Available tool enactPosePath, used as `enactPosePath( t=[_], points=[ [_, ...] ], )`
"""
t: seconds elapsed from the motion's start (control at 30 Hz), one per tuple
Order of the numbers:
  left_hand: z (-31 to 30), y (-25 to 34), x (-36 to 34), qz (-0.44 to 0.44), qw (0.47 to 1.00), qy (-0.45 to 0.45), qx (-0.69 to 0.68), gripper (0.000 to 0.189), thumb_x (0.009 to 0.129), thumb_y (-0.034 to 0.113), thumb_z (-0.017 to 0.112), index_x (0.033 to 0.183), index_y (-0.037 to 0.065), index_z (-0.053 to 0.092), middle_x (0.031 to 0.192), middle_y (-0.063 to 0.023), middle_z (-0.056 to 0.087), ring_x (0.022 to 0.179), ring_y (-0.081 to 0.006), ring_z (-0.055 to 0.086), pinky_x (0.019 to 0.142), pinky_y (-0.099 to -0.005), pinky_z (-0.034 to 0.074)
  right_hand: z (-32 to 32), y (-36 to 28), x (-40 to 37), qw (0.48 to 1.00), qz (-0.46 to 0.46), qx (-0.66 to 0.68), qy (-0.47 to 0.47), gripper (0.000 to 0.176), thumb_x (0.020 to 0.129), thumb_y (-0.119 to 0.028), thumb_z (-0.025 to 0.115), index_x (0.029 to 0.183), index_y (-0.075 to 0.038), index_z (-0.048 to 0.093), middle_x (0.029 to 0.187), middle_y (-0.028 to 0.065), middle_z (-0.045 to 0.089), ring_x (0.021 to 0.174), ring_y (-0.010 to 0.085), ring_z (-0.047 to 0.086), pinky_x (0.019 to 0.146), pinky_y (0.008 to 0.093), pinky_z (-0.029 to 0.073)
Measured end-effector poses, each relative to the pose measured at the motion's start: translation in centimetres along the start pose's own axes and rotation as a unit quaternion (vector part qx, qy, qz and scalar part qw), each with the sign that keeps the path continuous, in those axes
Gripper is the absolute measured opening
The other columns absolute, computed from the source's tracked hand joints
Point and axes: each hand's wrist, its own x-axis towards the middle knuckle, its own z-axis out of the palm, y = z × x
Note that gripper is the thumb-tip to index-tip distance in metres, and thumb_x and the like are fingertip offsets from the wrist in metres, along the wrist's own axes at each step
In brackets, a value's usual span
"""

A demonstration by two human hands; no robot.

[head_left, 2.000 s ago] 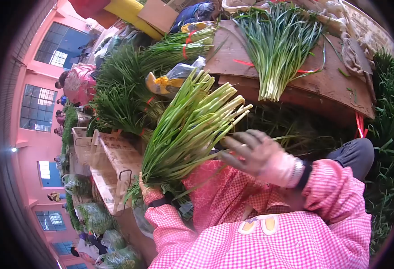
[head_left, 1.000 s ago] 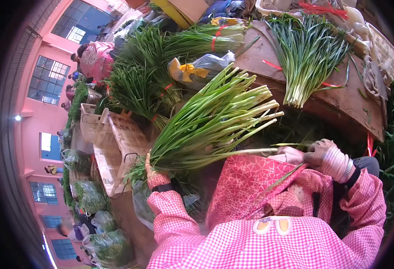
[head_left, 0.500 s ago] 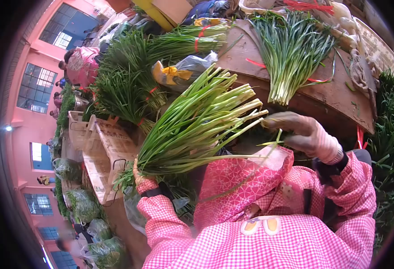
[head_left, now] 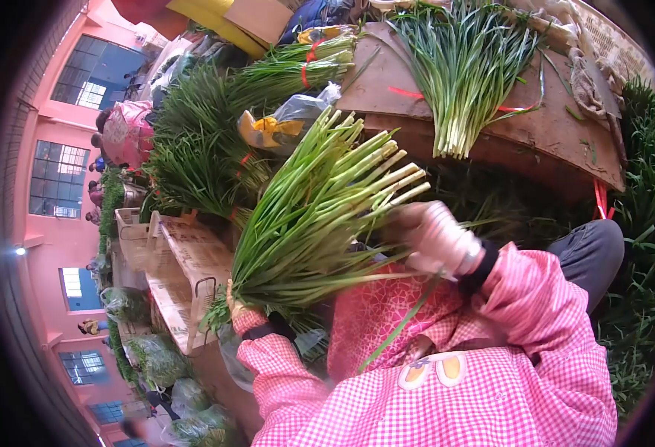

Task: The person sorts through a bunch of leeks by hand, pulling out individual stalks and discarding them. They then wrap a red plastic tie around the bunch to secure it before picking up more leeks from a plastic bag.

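A big bunch of long green stalks (head_left: 305, 216) with pale cut ends fans out over my lap. My left hand (head_left: 234, 298) is wrapped round its leafy lower end. Beside the stalks' right side is my right hand (head_left: 435, 235), gloved and smeared by motion, its fingers partly hidden. One loose green leaf (head_left: 402, 324) lies across the pink apron (head_left: 364, 320). Beyond, another bunch of stalks (head_left: 465, 82) rests on the brown board (head_left: 558, 119), with a red tie (head_left: 517, 109) at its lower part.
Tied green bunches (head_left: 201, 141) are heaped at the upper left, near a plastic bag with yellow in it (head_left: 275, 127). A cream crate (head_left: 186, 261) stands left of my left hand. More greens (head_left: 640, 298) lie at the right. People (head_left: 128, 134) are in the far left background.
My right hand has moved left and down to the stalks' side. The view has shifted slightly, and a dark trouser knee now shows more at the right.
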Motion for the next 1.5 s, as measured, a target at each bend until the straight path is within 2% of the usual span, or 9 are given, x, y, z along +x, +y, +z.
enactPosePath(
  t=[0.2,0.3,0.47,0.53,0.6,1.17,1.23,1.4,1.5],
  points=[
    [-0.6,-1.1,1.4,0.014,0.995,0.026,0.1,0.047,0.089,0.041,0.041,0.115,0.005,0.056,0.115,-0.0141,0.057,0.104,-0.0301,0.053,0.093,-0.045,0.04,-12.3,0.5,-0.9,0.977,0.025,-0.024,0.21,0.014,0.083,-0.014,0.062,0.091,-0.003,0.064,0.074,0.0023,0.064,0.068,0.0097,0.059,0.057,0.0251,0.048],
    [-3.4,-0.7,2.8,0.105,0.913,-0.051,0.391,0.048,0.089,0.04,0.038,0.118,0.006,0.054,0.119,-0.0133,0.055,0.106,-0.0271,0.053,0.093,-0.0434,0.041,-13.7,-0.1,-1.8,0.507,-0.067,-0.849,0.134,0.034,0.079,-0.035,0.064,0.103,-0.01,0.062,0.083,0.0114,0.064,0.072,0.0244,0.063,0.067,0.0363,0.049],
    [-6.4,1.1,4.1,0.269,0.428,-0.002,0.863,0.036,0.087,0.018,0.048,0.119,0.002,0.051,0.118,-0.0097,0.056,0.101,-0.0252,0.055,0.087,-0.0341,0.044,-6.7,-2.9,2.8,0.958,0.023,-0.277,-0.066,0.037,0.077,-0.037,0.065,0.099,-0.008,0.065,0.083,0.007,0.063,0.072,0.0199,0.059,0.065,0.0329,0.05],
    [-5.1,0.1,4.1,0.268,0.707,-0.092,0.649,0.036,0.087,0.019,0.048,0.119,0.002,0.051,0.118,-0.0098,0.056,0.102,-0.0243,0.055,0.088,-0.034,0.043,-7.1,3.0,7.9,0.884,-0.321,-0.278,-0.193,0.038,0.075,-0.031,0.069,0.106,-0.01,0.062,0.099,0.0034,0.061,0.088,0.0149,0.056,0.076,0.0327,0.048],
    [-4.3,-0.1,2.8,0.265,0.714,-0.084,0.643,0.036,0.087,0.021,0.047,0.119,0.004,0.052,0.119,-0.0091,0.056,0.104,-0.0239,0.054,0.09,-0.0346,0.041,-3.1,3.2,7.5,0.982,-0.066,0.021,-0.176,0.041,0.075,-0.025,0.069,0.111,-0.009,0.059,0.109,0.0038,0.06,0.096,0.0156,0.054,0.084,0.0341,0.045],
    [2.7,1.4,-0.8,0.295,0.235,-0.03,0.926,0.04,0.086,0.036,0.046,0.119,0.016,0.055,0.123,-0.001,0.055,0.117,-0.018,0.046,0.103,-0.0366,0.03,-7.8,-4.3,-4.3,0.987,0.059,-0.013,0.15,0.016,0.079,-0.015,0.065,0.089,-0.003,0.063,0.074,0.0013,0.061,0.059,0.0075,0.055,0.05,0.019,0.041],
    [5.0,2.3,-3.2,0.276,0.342,-0.05,0.897,0.04,0.087,0.035,0.044,0.12,0.016,0.055,0.124,-0.0019,0.054,0.117,-0.0188,0.046,0.102,-0.0364,0.031,-11.2,-3.5,-5.5,0.984,0.008,-0.026,0.174,0.014,0.078,-0.016,0.066,0.086,-0.004,0.063,0.068,-0.0006,0.059,0.055,0.0071,0.052,0.048,0.0193,0.04],
    [4.0,1.2,-2.3,0.214,0.274,-0.028,0.937,0.042,0.088,0.038,0.04,0.123,0.018,0.052,0.128,-0.002,0.051,0.121,-0.018,0.042,0.104,-0.0367,0.028,-16.0,-2.6,-6.6,0.944,0.056,-0.185,0.267,0.009,0.077,-0.012,0.066,0.081,-0.005,0.063,0.069,-0.0004,0.059,0.057,0.0059,0.05,0.053,0.0205,0.04],
    [3.8,0.4,-2.2,0.194,0.249,-0.016,0.949,0.043,0.089,0.039,0.038,0.124,0.018,0.052,0.129,-0.0023,0.049,0.122,-0.0178,0.041,0.105,-0.0368,0.027,-16.1,-2.9,-7.2,0.646,0.134,-0.735,0.153,0.035,0.075,-0.023,0.066,0.106,-0.006,0.061,0.1,0.0133,0.062,0.091,0.0278,0.061,0.079,0.0377,0.048]
  ],
)
